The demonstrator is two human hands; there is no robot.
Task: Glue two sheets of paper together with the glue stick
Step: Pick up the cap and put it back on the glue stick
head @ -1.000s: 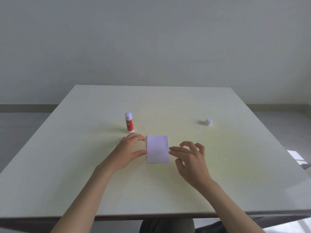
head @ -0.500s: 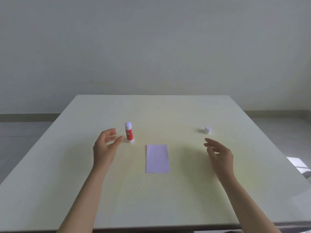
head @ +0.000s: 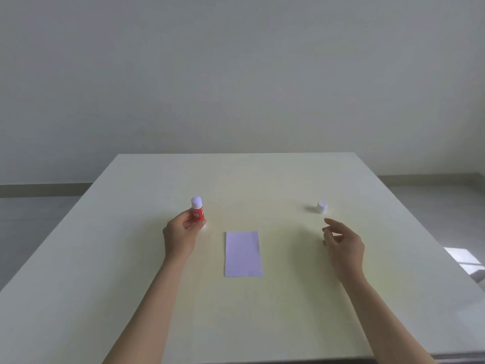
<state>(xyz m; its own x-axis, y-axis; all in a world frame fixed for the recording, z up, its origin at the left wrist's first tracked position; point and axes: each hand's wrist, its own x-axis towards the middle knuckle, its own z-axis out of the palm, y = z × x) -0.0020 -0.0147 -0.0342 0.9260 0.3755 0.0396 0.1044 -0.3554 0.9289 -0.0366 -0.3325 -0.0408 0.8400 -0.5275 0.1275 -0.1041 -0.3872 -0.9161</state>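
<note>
Left hand [head: 181, 233] grasping upright red-bodied glue stick [head: 197, 213], stick's base hidden behind fingers. Right hand [head: 343, 244] released, fingers loosely curled, empty, near small white round cap [head: 321, 207]. Pale rectangular paper [head: 243, 254] flat on cream table [head: 262, 324]; number of sheets impossible to tell.

A single head-worn camera is looking forward and down from the near edge of the table [head: 288, 179], taking in the whole tabletop and the wall [head: 236, 74] behind it. It is sitting close enough that both forearms are entering from the bottom of the frame.
</note>
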